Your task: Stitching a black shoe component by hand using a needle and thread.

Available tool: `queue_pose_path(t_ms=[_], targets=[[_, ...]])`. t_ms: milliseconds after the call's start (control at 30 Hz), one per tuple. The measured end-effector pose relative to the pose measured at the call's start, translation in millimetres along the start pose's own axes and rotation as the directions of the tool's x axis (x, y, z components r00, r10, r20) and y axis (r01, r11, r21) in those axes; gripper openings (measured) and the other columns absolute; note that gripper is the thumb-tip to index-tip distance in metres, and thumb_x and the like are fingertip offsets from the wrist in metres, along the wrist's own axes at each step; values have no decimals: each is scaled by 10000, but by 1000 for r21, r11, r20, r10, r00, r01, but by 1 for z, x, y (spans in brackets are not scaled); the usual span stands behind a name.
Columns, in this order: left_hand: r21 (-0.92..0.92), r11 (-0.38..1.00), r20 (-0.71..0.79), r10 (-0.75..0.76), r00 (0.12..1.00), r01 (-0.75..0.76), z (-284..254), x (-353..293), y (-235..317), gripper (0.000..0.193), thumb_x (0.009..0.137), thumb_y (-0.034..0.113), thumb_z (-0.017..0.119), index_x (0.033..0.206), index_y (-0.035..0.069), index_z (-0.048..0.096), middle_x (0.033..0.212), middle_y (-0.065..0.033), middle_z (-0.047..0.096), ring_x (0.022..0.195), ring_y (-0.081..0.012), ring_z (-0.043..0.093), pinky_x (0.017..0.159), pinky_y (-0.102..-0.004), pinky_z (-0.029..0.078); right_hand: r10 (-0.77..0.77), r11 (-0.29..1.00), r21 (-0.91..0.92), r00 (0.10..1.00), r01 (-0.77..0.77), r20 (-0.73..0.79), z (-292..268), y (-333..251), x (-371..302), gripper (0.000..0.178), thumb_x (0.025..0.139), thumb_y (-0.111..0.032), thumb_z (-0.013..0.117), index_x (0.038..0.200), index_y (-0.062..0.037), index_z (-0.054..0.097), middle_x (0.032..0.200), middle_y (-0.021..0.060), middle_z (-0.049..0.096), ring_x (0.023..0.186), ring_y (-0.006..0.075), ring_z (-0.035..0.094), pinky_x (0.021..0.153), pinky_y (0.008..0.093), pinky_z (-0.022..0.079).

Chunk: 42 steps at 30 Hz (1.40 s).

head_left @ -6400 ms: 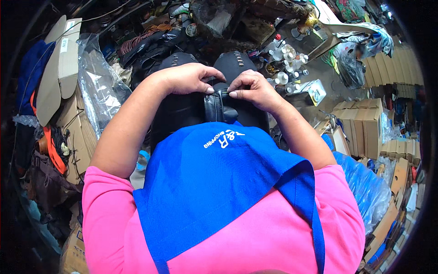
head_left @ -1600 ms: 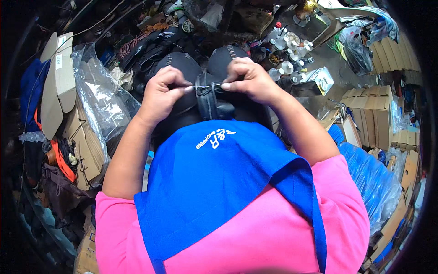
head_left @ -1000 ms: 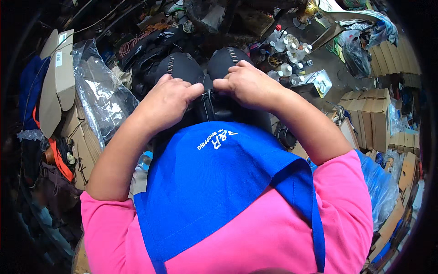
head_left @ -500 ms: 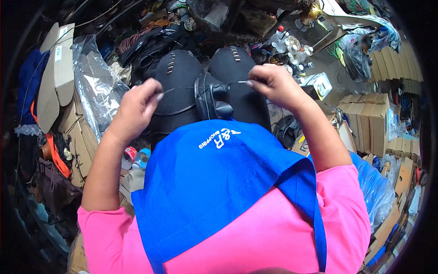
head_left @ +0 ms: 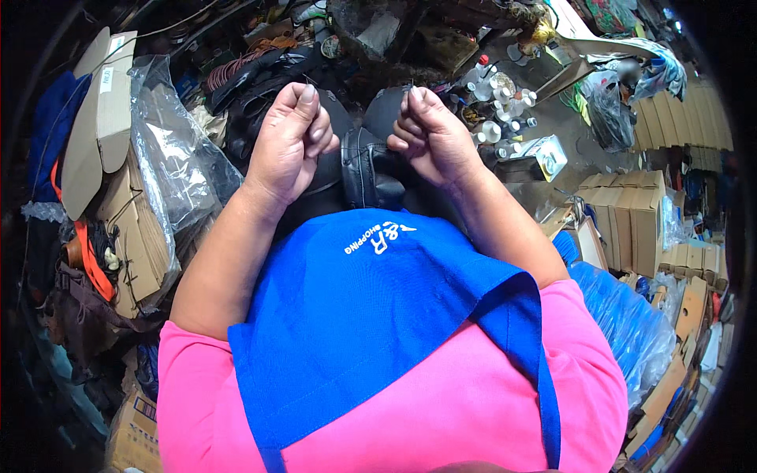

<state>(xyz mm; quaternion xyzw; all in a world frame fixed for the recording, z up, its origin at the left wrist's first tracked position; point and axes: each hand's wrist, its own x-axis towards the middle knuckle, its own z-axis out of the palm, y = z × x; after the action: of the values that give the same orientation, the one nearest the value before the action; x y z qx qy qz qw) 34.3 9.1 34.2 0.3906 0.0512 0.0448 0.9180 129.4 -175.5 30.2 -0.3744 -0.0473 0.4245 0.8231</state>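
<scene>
A black leather piece [head_left: 369, 175] with pale stitching along it rests on my lap, between my black-clad thighs. Beyond its left side, my left hand [head_left: 288, 146] is raised with thumb and forefinger pinched, and a thin dark tip sticks up past them. On the other side my right hand [head_left: 438, 140] mirrors it, pinching a fine thread end at its fingertips. The rest of the thread is too thin to follow against the black behind it. My fingers are curled, and neither hand visibly touches the leather. A blue apron [head_left: 355, 315] covers my front.
White bottles [head_left: 505, 98] cluster on the floor ahead to the right, near a white-and-green container [head_left: 546, 156]. Clear plastic sheeting [head_left: 169, 146] and cardboard [head_left: 126, 236] stand at my left. Cardboard boxes [head_left: 631, 213] and a plastic-wrapped blue bundle [head_left: 623, 315] lie right.
Both hands have moved forward and closer together from wide apart, where a thread stretched from them to the leather piece. They have turned with their fingertips pointing away from me.
</scene>
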Motion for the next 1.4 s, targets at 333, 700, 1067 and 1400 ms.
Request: queue_pose_path(t_ms=[333,700,1067,1400], targets=[[25,999,-67,34,997,-33,-15,-5,-1,160,991,260,489,887,137,492,599,35,354,489,-66,292,523,-237,309,-43,991,-127,999,40,-21,1,-6,-5,217,945,-261,576,805,-124,483,615,-49,344,524,64,288,538,243,310],[688,697,24,254,967,-200,-20,-14,27,265,923,142,580,1160,27,548,1108,-87,600,1005,-194,591,942,-314,416,-253,752,-617,966,232,55,10,-30,-1,210,892,-154,649,1041,-7,664,988,46,679,932,86,596,842,246,473],[789,602,81,96,992,-123,26,16,29,208,801,30,715,985,13,619,895,-23,659,820,-83,612,764,-223,489,-322,747,-582,940,323,108,37,-21,13,147,817,-61,716,929,8,650,856,69,674,785,111,625,736,245,513],[881,467,57,51,997,-74,9,23,25,165,806,32,685,967,5,664,886,-32,683,833,-79,609,785,-241,491,-595,407,-815,797,411,105,37,-18,2,167,773,-112,754,869,-30,645,790,49,639,741,123,610,673,258,499]])
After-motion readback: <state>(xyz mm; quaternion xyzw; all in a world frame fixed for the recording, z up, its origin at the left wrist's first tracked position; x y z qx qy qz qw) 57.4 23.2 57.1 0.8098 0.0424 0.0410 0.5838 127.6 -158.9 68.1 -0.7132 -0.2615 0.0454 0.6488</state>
